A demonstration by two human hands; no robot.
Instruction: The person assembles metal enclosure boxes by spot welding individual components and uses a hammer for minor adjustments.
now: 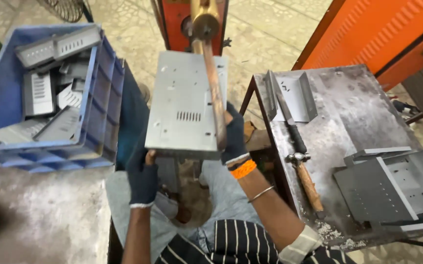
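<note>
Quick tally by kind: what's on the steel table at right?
Hammer: 1
File or blade tool: 1
Bent sheet bracket: 1
Stacked perforated panels: at least 2, exact count unclear
Total: at least 5, on the table

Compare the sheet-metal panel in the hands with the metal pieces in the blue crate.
The panel is held flat by the gloved left hand and right hand; the crate pieces lie jumbled and tilted. It sits under a brass-coloured bar; they rest inside the blue crate. Both are grey with slotted vents.
</note>
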